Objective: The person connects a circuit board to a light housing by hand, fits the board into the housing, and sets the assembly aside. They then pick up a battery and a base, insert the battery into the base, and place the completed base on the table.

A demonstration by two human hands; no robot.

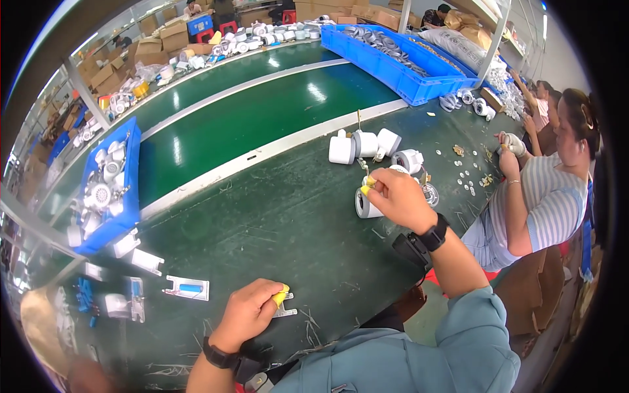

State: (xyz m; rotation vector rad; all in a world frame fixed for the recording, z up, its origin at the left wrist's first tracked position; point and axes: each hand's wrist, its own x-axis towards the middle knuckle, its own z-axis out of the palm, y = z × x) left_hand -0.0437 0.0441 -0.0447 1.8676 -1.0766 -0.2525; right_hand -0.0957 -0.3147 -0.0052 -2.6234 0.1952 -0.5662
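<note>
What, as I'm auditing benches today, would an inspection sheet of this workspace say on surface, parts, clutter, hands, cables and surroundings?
Surface: dark green tabletop, pale scratch-like marks.
Job's things: white housings grouped near the right hand; slotted white plate under the left hand.
Clutter: small white discs scattered at right; loose blue cylinders at far left.
Hands: both wear yellow fingertip covers; whether either grips a part cannot be told.
Cables: thin wire-like strand by the housings, too small to identify.
Surroundings: blue bin of white parts at left; blue crate beyond; co-worker at right.
</note>
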